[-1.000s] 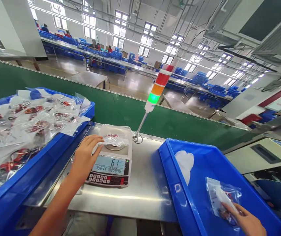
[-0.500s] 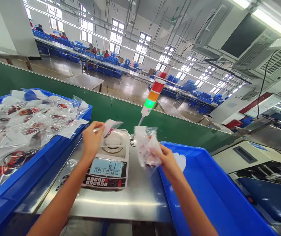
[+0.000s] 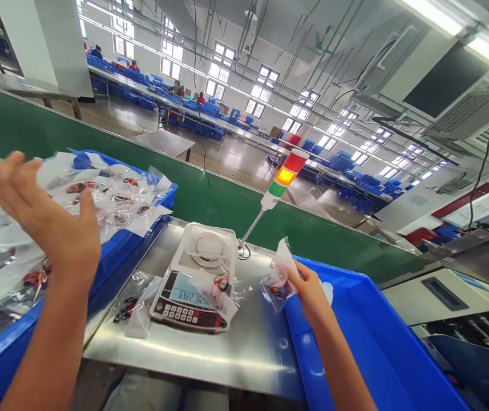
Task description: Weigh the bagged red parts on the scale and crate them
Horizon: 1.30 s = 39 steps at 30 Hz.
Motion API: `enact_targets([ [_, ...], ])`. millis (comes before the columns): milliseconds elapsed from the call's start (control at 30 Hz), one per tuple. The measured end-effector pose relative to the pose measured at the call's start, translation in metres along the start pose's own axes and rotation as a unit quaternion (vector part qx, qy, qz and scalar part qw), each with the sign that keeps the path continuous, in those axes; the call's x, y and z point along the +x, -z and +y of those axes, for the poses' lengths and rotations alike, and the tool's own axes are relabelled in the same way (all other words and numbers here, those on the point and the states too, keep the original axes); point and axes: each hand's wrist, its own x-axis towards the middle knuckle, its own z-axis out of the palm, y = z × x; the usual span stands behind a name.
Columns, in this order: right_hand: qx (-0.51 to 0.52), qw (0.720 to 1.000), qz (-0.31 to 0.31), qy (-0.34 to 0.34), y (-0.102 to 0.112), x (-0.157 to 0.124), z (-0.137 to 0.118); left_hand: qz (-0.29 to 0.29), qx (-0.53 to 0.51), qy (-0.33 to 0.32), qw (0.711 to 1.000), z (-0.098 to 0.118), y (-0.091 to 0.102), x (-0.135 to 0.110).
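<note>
My left hand (image 3: pixel 51 222) is raised over the left blue bin (image 3: pixel 116 251), its fingers spread and holding nothing. That bin is heaped with clear plastic bags (image 3: pixel 120 188) of red and black parts with white paper. In my right hand (image 3: pixel 308 285) a similar clear bag (image 3: pixel 279 279) is gripped near the right blue bin (image 3: pixel 381 342). Between the hands stands a digital scale (image 3: pixel 193 297) with a bare round pan (image 3: pixel 207 246). Another bag (image 3: pixel 216 288) lies across its display and keypad, partly covering the digits. One more bag (image 3: pixel 139 311) rests left of the scale.
Behind the scale rises a signal light tower (image 3: pixel 285 180) with its orange section lit. A green partition (image 3: pixel 227 194) runs across the back of the steel table (image 3: pixel 253 342). A machine (image 3: pixel 436 285) stands at the right. Several people sit at distant benches.
My left hand has moved left from the scale to above the bin and opened. A bag now lies over the display. The tower light went from green to orange. The right hand still holds its bag.
</note>
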Motion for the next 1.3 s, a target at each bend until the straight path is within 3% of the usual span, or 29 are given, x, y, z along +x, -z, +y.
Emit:
enact_targets([
  [33, -0.002, 1.000, 0.017, -0.006, 0.002, -0.010, 0.005, 0.044, -0.016, -0.056, 0.997, 0.004, -0.005, -0.022],
  [100, -0.017, 0.999, 0.040, -0.027, 0.003, -0.037, 0.021, -0.083, -0.084, -0.160, 0.980, 0.010, -0.018, -0.084],
  [167, -0.029, 0.997, 0.050, -0.059, 0.001, -0.067, 0.043, -0.274, -0.143, -0.279, 0.909, 0.008, -0.030, -0.157],
  [200, -0.028, 0.995, 0.051, -0.077, 0.000, -0.081, 0.052, -0.320, -0.158, -0.349, 0.866, 0.004, -0.035, -0.192],
  [267, -0.018, 0.993, 0.055, -0.105, -0.005, -0.097, 0.064, -0.343, -0.176, -0.398, 0.833, -0.006, -0.038, -0.250],
  [333, -0.008, 0.993, 0.084, -0.086, -0.017, -0.090, 0.060, -0.365, -0.163, -0.429, 0.810, -0.017, -0.037, -0.282],
  [400, -0.008, 0.992, 0.128, -0.007, -0.038, -0.060, 0.043, -0.366, -0.169, -0.455, 0.794, -0.024, -0.035, -0.291],
  [467, -0.028, 0.987, 0.128, 0.089, -0.068, -0.014, 0.021, -0.354, -0.190, -0.467, 0.788, -0.028, -0.034, -0.287],
  [567, -0.075, 0.982, 0.061, 0.165, -0.108, 0.048, -0.006, -0.365, -0.196, -0.454, 0.789, -0.030, -0.033, -0.282],
  [667, -0.096, 0.977, 0.011, 0.190, -0.115, 0.066, -0.009, -0.394, -0.198, -0.425, 0.791, -0.033, -0.029, -0.291],
  [767, -0.098, 0.976, 0.053, 0.188, -0.089, 0.027, 0.023, -0.419, -0.199, -0.385, 0.798, -0.035, -0.025, -0.303],
  [867, -0.099, 0.984, 0.126, 0.079, -0.063, -0.048, 0.080, -0.421, -0.197, -0.335, 0.820, -0.033, -0.026, -0.308],
  [933, -0.078, 0.986, 0.149, -0.009, -0.061, -0.102, 0.119, -0.415, -0.201, -0.315, 0.829, -0.031, -0.029, -0.307],
  [1033, -0.024, 0.983, 0.168, -0.074, -0.080, -0.159, 0.159, -0.432, -0.214, -0.301, 0.823, -0.029, -0.032, -0.302],
  [1133, -0.013, 0.985, 0.139, -0.099, -0.105, -0.167, 0.166, -0.459, -0.227, -0.294, 0.807, -0.030, -0.032, -0.295],
  [1200, -0.050, 0.985, 0.131, -0.101, -0.113, -0.151, 0.158, -0.461, -0.233, -0.308, 0.799, -0.031, -0.030, -0.291],
  [1300, -0.151, 0.971, 0.174, -0.068, -0.117, -0.120, 0.144, -0.458, -0.240, -0.328, 0.790, -0.033, -0.029, -0.290],
])
